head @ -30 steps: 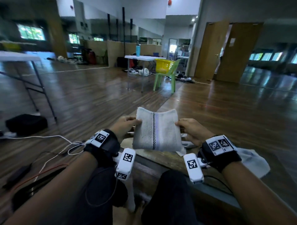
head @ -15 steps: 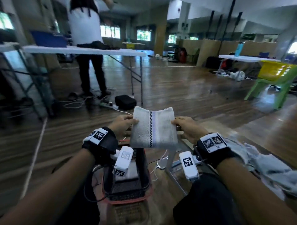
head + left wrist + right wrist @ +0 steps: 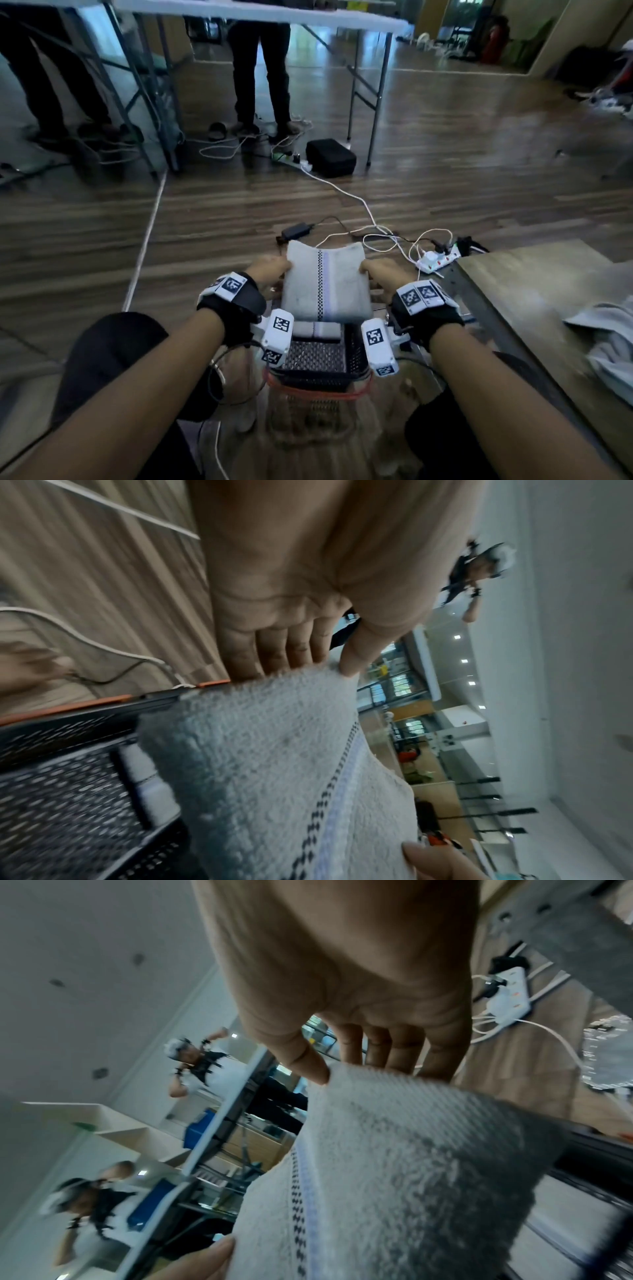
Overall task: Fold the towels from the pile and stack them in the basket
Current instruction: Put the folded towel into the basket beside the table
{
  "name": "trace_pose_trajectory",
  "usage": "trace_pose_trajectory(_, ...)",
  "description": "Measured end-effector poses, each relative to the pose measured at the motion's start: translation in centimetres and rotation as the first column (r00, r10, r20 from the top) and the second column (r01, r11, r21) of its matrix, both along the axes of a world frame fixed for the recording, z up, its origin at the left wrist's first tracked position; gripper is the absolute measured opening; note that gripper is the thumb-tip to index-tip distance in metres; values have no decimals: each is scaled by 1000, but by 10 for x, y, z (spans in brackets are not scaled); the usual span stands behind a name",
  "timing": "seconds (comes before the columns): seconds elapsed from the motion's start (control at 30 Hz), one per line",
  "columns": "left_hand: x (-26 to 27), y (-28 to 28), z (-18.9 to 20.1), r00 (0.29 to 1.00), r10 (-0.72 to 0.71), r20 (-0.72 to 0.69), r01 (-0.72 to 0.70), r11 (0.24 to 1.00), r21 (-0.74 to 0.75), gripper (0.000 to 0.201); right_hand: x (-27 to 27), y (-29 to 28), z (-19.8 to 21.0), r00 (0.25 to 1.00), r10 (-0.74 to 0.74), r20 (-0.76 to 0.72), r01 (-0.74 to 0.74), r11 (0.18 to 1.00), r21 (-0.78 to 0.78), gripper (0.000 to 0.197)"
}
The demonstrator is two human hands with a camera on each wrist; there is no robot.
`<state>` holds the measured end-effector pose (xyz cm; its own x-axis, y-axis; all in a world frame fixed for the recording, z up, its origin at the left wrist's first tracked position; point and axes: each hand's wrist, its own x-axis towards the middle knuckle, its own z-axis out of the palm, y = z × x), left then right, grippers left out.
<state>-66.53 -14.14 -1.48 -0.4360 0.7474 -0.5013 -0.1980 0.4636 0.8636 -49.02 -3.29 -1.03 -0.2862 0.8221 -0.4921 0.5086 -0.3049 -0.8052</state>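
Note:
I hold a folded grey-white towel (image 3: 325,281) with a dark checked stripe and a pale purple band flat above the black mesh basket (image 3: 318,358) with an orange rim. My left hand (image 3: 270,274) pinches its left edge, thumb on top (image 3: 352,653) and fingers underneath. My right hand (image 3: 376,274) pinches the right edge the same way (image 3: 308,1066). Another folded towel (image 3: 317,330) lies inside the basket at its far end, mostly hidden by the held towel (image 3: 274,764) (image 3: 394,1164).
A wooden table (image 3: 534,291) stands to my right with unfolded towels (image 3: 606,346) on it. A power strip (image 3: 436,260) and white cables lie on the wood floor just past the basket. A black case (image 3: 330,157) and a person's legs (image 3: 260,68) are under a white folding table farther off.
My view swung left and down from the table to the basket on the floor. Both hands carried the folded towel along, and it now hovers over the basket.

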Motion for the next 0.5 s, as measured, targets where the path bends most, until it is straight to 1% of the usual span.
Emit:
trace_pose_trajectory(0.03, -5, 9, -19, 1000, 9, 4, -9, 999, -41, 23, -7, 12, -25, 999, 13, 51, -13, 1000, -8, 8)
trace_pose_trajectory(0.1, -13, 25, -62, 1000, 5, -2, -6, 992, -125, 25, -19, 23, -61, 986, 33, 163, -23, 998, -64, 26)
trace_pose_trajectory(0.2, -25, 54, -135, 998, -54, -30, 44, 967, -251, 24, -34, 41, -108, 954, 88, 287, -58, 992, -110, 21)
trace_pose_trajectory(0.23, -29, 64, -157, 998, -53, -41, 39, 956, -292, 24, -39, 48, -127, 943, 99, 318, -63, 990, -123, 23)
trace_pose_trajectory(0.27, -32, 74, -181, 997, -58, -55, 37, 945, -324, 22, -43, 57, -147, 935, 102, 339, -56, 988, -144, 25)
trace_pose_trajectory(0.3, -34, 83, -201, 994, -84, -67, 55, 934, -353, 17, -48, 66, -168, 934, 93, 346, -42, 987, -154, 27)
trace_pose_trajectory(0.33, -34, 92, -217, 989, -120, -89, 77, 922, -379, 17, -52, 73, -186, 935, 77, 347, -22, 987, -162, 29)
trace_pose_trajectory(0.37, -34, 100, -233, 981, -149, -121, 88, 910, -405, 25, -56, 80, -203, 933, 74, 351, -12, 985, -174, 28)
trace_pose_trajectory(0.4, -34, 108, -246, 979, -142, -145, 69, 906, -418, 32, -60, 87, -218, 930, 86, 358, -17, 981, -191, 23)
trace_pose_trajectory(0.43, -34, 115, -254, 981, -118, -157, 41, 904, -425, 32, -64, 95, -231, 930, 95, 356, -25, 980, -196, 21)
trace_pose_trajectory(0.5, -36, 130, -273, 977, -89, -194, -3, 904, -429, 26, -72, 110, -257, 929, 91, 359, -24, 982, -186, 29)
